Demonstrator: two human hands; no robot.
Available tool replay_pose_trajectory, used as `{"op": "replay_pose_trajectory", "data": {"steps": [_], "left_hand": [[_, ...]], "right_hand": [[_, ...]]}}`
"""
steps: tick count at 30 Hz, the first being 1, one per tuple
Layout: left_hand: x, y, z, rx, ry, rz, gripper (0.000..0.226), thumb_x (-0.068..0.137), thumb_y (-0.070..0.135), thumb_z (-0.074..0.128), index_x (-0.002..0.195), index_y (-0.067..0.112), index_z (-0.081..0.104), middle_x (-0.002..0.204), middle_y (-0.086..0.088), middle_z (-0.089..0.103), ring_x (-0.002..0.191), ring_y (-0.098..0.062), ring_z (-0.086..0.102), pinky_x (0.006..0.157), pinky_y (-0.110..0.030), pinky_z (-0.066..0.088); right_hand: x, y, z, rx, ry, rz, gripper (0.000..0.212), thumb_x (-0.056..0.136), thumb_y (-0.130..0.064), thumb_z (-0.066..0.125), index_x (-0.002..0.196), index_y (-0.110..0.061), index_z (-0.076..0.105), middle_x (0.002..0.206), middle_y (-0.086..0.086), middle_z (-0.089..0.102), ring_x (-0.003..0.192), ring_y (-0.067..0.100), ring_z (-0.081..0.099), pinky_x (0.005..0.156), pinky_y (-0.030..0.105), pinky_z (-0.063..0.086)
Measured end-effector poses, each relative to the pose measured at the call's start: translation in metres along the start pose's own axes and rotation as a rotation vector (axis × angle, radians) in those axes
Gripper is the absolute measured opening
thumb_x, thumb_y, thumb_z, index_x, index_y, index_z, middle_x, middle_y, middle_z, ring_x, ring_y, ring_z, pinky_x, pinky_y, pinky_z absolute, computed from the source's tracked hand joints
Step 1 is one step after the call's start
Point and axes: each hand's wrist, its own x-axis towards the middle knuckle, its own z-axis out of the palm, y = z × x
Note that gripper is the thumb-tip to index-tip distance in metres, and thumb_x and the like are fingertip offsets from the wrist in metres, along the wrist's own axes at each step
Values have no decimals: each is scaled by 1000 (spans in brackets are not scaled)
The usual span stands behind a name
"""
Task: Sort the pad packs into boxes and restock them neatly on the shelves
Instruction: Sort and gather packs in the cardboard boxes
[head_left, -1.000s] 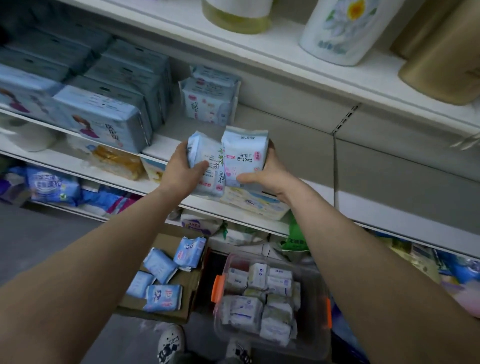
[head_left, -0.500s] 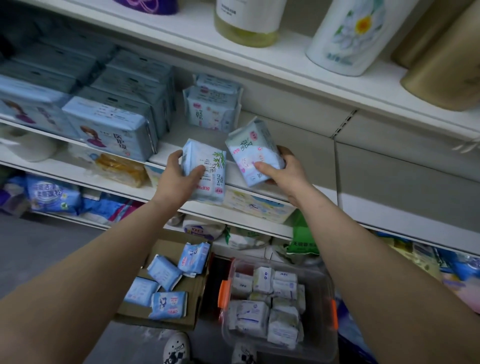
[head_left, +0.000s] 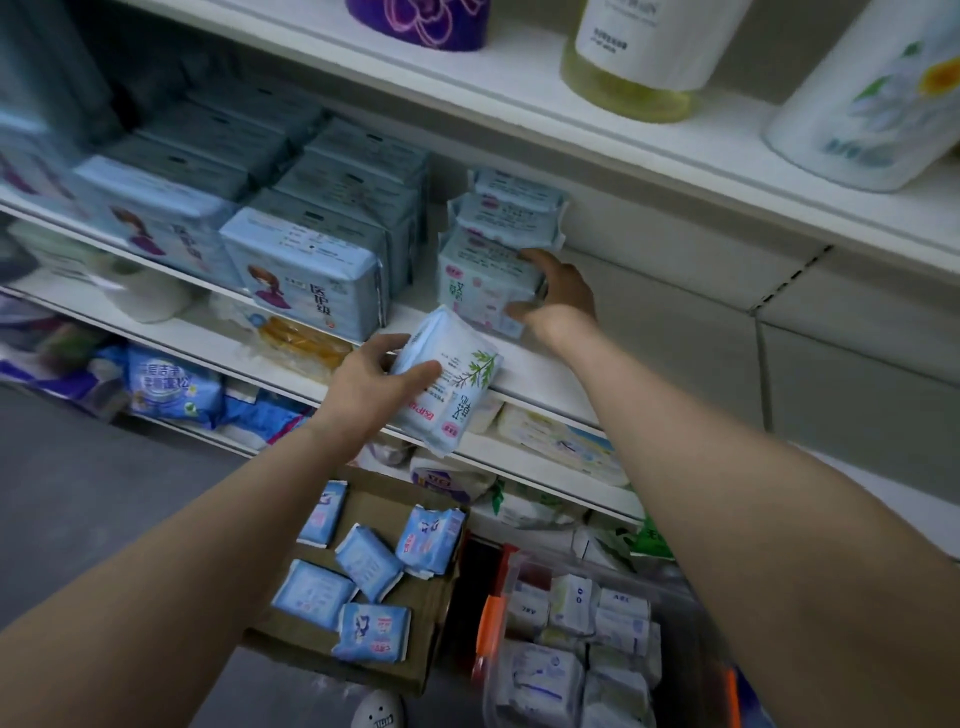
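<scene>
My left hand (head_left: 371, 382) grips a pale blue pad pack with a green leaf print (head_left: 447, 379), held tilted just in front of the white middle shelf (head_left: 540, 382). My right hand (head_left: 558, 291) holds another pale blue pack (head_left: 478, 283) that stands on that shelf, at the front of a short row of like packs (head_left: 511, 208); fingers curl over its top and thumb at its lower right corner. On the floor below, a cardboard box (head_left: 431, 618) holds several small blue packs (head_left: 363, 561), and a clear plastic bin (head_left: 680, 597) holds several white packs (head_left: 582, 644).
Large blue pad packs (head_left: 311, 260) fill the shelf left of the small row. To the right of my right hand the shelf surface is bare white. Bottles (head_left: 639, 57) stand on the shelf above. Lower shelves hold mixed packets (head_left: 171, 389). A shoe (head_left: 379, 709) shows at the bottom.
My right hand has moved its pack up and back, setting it on the shelf against the row. My left hand with its pack stayed low by the shelf edge. The view has tilted upward.
</scene>
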Motion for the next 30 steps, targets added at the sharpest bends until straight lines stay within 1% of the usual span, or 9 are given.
{"op": "replay_pose_trajectory", "data": {"steps": [6, 10, 12, 16, 18, 21, 24, 27, 30], "left_hand": [[3, 0, 0, -78, -100, 10, 46, 87, 18, 71, 129, 24, 55, 117, -6, 65, 88, -24, 70, 75, -40, 60], [-9, 11, 3, -152, -130, 21, 35, 94, 20, 63, 128, 23, 56, 109, -4, 68, 79, -13, 70, 60, -25, 59], [-13, 20, 7, -180, -125, 22, 30, 97, 25, 58, 127, 21, 57, 103, -3, 70, 75, -10, 69, 56, -22, 56], [-17, 33, 13, -180, -172, 103, 40, 93, 25, 63, 132, 18, 57, 115, -7, 68, 88, -13, 69, 73, -26, 58], [-19, 37, 11, -76, -190, 177, 58, 81, 18, 77, 133, 24, 53, 115, 0, 63, 93, -14, 66, 80, -25, 56], [-20, 42, 8, 436, -103, 548, 65, 67, 16, 87, 126, 21, 59, 115, 0, 60, 101, -16, 59, 85, -25, 46], [-21, 42, 13, 577, -118, 768, 75, 63, 15, 89, 130, 21, 55, 126, -4, 51, 117, -20, 52, 95, -27, 41], [-30, 45, 15, 257, -278, 467, 108, 70, 23, 87, 152, 28, 17, 139, 10, 37, 126, -4, 40, 106, -21, 35], [-29, 43, 16, -252, -294, 27, 84, 89, 33, 68, 153, 22, 14, 129, 4, 53, 110, -19, 63, 87, -30, 55]], "right_hand": [[1, 5, 3, 176, 135, 88, 77, 81, -6, 72, 148, -22, 37, 137, 15, 48, 119, 30, 55, 99, 43, 48], [-31, 6, -10, 272, 170, 170, 35, 88, -20, 69, 120, -22, 57, 107, 7, 63, 100, 32, 65, 85, 44, 55], [-58, -2, -16, 407, -52, 228, 19, 94, -36, 63, 108, -23, 61, 102, 3, 66, 99, 26, 65, 74, 37, 57], [-95, -10, -22, 623, -469, 302, 39, 90, -49, 63, 121, -24, 59, 114, 2, 70, 103, 20, 67, 79, 33, 57], [-101, -6, -27, 816, -449, 373, 47, 89, -54, 62, 123, -22, 59, 115, 10, 71, 99, 24, 70, 85, 39, 58], [-105, -6, -37, 1023, -443, 533, 71, 73, -70, 61, 120, -17, 64, 117, 18, 67, 97, 30, 71, 86, 44, 58], [-104, -5, -34, 1014, -353, 492, 46, 90, -37, 66, 125, -8, 60, 124, 20, 63, 98, 27, 67, 79, 41, 60], [-103, -5, -33, 1129, -211, 428, 49, 87, 1, 64, 132, -6, 46, 121, 21, 65, 101, 33, 68, 83, 53, 57], [-105, -6, -37, 1184, -204, 341, 57, 85, 17, 57, 134, -10, 44, 117, 15, 65, 100, 29, 67, 88, 48, 57]]}}
